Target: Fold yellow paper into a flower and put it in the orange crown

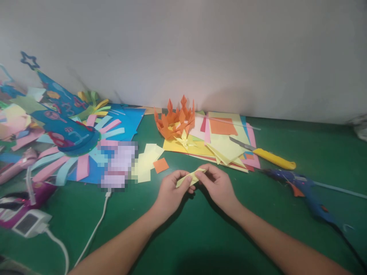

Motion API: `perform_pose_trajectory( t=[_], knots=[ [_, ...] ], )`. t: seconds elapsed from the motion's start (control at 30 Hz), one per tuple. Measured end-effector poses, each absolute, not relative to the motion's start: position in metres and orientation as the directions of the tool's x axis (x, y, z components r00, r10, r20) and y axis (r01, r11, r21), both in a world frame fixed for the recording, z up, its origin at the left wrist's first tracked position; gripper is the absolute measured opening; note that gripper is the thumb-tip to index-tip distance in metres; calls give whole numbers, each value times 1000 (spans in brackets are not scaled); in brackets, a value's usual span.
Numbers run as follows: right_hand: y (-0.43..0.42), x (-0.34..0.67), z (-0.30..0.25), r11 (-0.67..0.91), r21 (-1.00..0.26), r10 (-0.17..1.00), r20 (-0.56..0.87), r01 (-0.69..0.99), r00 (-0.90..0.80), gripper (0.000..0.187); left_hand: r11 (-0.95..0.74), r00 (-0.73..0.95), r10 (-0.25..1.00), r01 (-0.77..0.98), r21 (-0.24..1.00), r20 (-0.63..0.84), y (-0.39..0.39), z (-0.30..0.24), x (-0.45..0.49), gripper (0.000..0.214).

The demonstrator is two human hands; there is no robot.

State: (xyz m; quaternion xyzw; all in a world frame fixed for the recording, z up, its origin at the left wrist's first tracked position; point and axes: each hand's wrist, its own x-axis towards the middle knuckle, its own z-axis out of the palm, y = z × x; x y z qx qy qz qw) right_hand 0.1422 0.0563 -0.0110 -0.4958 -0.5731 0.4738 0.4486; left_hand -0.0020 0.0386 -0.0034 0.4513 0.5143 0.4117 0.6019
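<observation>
A small folded piece of pale yellow paper (192, 179) is held up between both hands over the green table. My left hand (174, 190) pinches its left end, thumb on top. My right hand (217, 186) closes on the other end, the thumb pressing near the middle. Just beyond the hands lies a pale yellow folded paper flower (185, 142), in front of an orange folded paper crown (174, 122). To the left of my left hand are a small orange paper square (161, 165) and several pale yellow paper squares (145, 173).
A yellow-handled utility knife (274, 158) with its blade out and a blue glue gun (304, 187) lie at the right. Stacked coloured paper (225, 151) sits behind. Blue paper cone hats (67, 126), a blurred-out device (119, 166) and white cables (96, 229) occupy the left.
</observation>
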Motion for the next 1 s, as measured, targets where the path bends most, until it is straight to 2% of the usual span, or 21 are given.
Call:
perform_pose_trajectory(
  t=[0.13, 0.33, 0.43, 0.73, 0.9, 1.0],
  knots=[
    [57, 143, -12, 37, -996, 987, 24, 76, -161, 22, 212, 151, 967, -16, 977, -207, 40, -5, -4, 24],
    [59, 144, -12, 56, -992, 990, 40, 116, -132, 24, 319, 178, 941, -193, 928, -286, 43, -6, -8, 33],
    [57, 143, -11, 52, -992, 991, 36, 116, -131, 23, 328, 176, 939, -187, 926, -297, 43, -4, -7, 40],
    [55, 142, -9, 38, -991, 982, 14, 125, -190, 23, 262, 147, 957, -74, 962, -250, 42, -9, -6, 29],
    [57, 142, -13, 8, -1000, 963, 6, 8, -268, 19, 272, 129, 958, -113, 956, -257, 43, -8, -6, 30],
    [56, 142, -12, 34, -999, 969, 27, 25, -246, 20, 286, 158, 952, -142, 948, -264, 43, -7, -6, 30]
  ],
)
